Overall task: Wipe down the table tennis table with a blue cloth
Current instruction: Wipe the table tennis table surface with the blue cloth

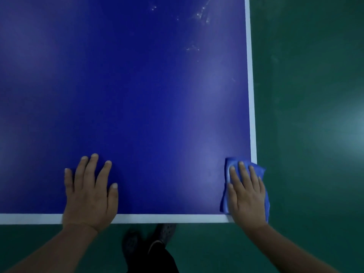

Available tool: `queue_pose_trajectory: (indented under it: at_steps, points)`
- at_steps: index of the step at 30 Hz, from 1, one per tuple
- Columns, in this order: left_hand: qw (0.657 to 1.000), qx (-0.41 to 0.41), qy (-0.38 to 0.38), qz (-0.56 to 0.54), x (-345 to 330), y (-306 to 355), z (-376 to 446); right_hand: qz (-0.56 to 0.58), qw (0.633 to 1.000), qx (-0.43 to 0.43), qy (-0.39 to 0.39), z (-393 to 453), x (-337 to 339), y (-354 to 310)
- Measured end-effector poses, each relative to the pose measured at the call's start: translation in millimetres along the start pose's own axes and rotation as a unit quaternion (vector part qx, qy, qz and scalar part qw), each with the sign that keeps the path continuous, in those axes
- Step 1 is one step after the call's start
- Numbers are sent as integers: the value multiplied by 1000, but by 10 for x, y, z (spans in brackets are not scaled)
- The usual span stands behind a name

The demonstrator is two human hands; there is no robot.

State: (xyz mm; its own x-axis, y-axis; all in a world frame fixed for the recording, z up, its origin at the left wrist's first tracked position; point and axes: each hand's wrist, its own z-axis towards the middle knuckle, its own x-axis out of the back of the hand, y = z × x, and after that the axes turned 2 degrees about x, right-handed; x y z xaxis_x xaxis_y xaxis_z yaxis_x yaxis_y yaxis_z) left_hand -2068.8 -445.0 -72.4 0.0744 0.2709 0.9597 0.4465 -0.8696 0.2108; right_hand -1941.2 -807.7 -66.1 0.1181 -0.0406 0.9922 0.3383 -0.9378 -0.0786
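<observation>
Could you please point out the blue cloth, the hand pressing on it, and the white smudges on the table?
blue cloth (226, 194): head view, its left edge beside the fingers.
right hand (247, 198): head view, back of the hand.
white smudges (201, 14): head view, far patch near the right sideline.

Tabletop (137, 95) deep blue, plain, with a white border line (251, 95) along right and near edges. Pale whitish smears (199, 16) toward the far right. Cloth (226, 194) brighter blue. Floor (315, 95) dark green. Shoes (165, 231) dark, possibly grey, perforated.
</observation>
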Motion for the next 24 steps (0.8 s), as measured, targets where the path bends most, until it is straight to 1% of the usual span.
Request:
queue_pose_trajectory:
  at_steps: [2,3,4,6,7,8,9,11,12,13,14,16,19,24]
  points:
    - [1000,0,-3,1,16,11,-9,-7,1000,5,-10,-6,-18,43]
    - [1000,0,-1,0,23,13,-11,-12,1000,-11,-2,125,-5,30]
    - [1000,0,2,0,30,17,-10,-9,999,-49,2,300,21,-23]
    - [1000,-2,7,0,38,27,-9,10,988,-153,23,704,35,-211]
    - [1000,-3,8,2,36,30,-9,19,982,-186,32,867,23,-356]
    - [1000,-4,8,4,31,26,-11,22,982,-187,31,960,-4,-549]
    - [1000,-4,8,6,26,17,-15,18,988,-150,26,962,-38,-774]
    - [1000,-4,13,4,12,-2,-22,-4,1000,-17,17,695,-150,-1186]
    - [1000,-6,17,2,0,-8,-15,-11,999,42,11,468,-190,-1291]
    - [1000,-8,19,0,-14,-14,-13,-8,997,76,0,250,-212,-1279]
    - [1000,-9,21,-1,-22,-21,-14,-4,996,84,-13,78,-221,-1164]
    - [1000,-9,28,-5,-31,-24,-16,-4,999,50,-12,-123,-184,-782]
    - [999,-8,32,-9,-35,-3,-19,6,1000,1,10,-84,-67,-369]
    - [1000,-4,26,0,-44,-14,-20,16,997,-78,-8,445,-19,-362]
